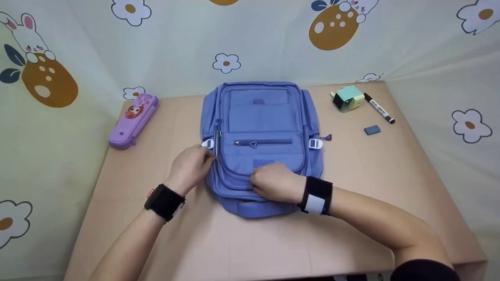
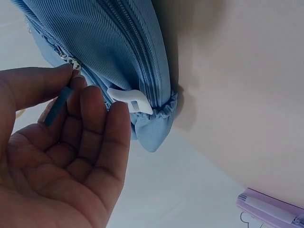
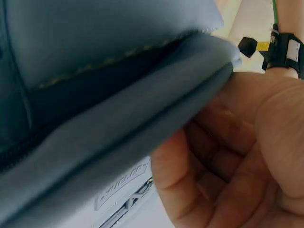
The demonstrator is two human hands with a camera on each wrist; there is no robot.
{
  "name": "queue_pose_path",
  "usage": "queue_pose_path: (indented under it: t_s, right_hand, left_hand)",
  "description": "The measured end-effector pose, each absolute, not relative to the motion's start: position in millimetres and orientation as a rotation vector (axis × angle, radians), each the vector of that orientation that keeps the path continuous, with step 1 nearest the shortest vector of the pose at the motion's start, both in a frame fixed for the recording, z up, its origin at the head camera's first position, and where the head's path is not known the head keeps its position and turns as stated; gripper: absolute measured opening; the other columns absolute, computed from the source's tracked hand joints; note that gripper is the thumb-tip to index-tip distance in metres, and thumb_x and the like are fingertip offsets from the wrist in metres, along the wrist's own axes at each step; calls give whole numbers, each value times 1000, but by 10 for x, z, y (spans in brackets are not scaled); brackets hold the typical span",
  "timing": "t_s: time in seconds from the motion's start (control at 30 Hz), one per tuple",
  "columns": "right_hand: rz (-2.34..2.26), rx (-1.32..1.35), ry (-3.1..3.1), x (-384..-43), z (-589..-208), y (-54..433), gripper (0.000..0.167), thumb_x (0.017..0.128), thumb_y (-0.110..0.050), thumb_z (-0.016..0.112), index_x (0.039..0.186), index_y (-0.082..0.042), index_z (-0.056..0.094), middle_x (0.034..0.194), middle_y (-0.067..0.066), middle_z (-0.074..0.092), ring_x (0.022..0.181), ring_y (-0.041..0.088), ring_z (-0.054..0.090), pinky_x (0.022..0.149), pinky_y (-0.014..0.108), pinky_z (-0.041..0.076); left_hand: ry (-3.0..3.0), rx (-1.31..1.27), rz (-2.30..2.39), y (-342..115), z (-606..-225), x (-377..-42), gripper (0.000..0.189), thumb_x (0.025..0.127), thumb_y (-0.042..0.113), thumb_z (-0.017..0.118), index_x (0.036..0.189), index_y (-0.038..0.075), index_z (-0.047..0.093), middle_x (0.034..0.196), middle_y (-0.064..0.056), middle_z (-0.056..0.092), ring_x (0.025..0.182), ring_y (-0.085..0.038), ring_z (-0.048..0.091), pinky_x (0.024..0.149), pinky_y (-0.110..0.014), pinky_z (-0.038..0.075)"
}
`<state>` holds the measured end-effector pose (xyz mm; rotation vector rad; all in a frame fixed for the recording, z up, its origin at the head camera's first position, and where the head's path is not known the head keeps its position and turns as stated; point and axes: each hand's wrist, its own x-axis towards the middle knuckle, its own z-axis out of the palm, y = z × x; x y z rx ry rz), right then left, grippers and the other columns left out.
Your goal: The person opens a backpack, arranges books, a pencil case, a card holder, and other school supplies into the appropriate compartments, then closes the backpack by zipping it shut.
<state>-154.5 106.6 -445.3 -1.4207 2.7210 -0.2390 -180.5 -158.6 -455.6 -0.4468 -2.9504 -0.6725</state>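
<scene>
Left hand point(image 1: 190, 168) pinches zip pull point(image 2: 58, 107); zip track point(image 1: 217, 145) runs away from it along backpack's point(image 1: 261, 117) left side. Right hand point(image 1: 278, 182), farther off, grips front fabric fold point(image 3: 123, 118).

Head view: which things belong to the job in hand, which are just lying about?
In the job:
- blue backpack
- its zip pull, pinched by the left hand
- its fabric, gripped by the right hand

Apparently just lying about, untouched:
- purple case
- green-and-cream gadget, perhaps a sharpener
- black-and-white marker
- small blue-grey block, maybe an eraser
</scene>
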Motion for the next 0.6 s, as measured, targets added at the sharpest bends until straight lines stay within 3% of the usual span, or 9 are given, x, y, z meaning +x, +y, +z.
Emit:
queue_pose_path:
  t_s: [0.27, 0.6]
  right_hand:
    - [-302, -1380, 2859, -1448, -4533, 1062, 11, 96, -9, 57, 87, -5, 63, 80, 5, 61, 71, 24, 63, 60, 39, 56]
    - [-346, -1353, 2879, -1435, -4557, 1077, 10, 96, -10, 57, 89, -6, 61, 80, 4, 60, 72, 24, 62, 59, 39, 55]
  left_hand:
    - [-2943, -440, -650, -1576, -4530, -1753, 6, 92, 10, 70, 91, 5, 74, 85, -7, 68, 69, -22, 61, 61, -42, 51]
    - [-2967, -470, -605, -1496, -4438, -1521, 10, 88, 7, 68, 79, 7, 67, 74, -2, 59, 62, -19, 54, 54, -38, 47]
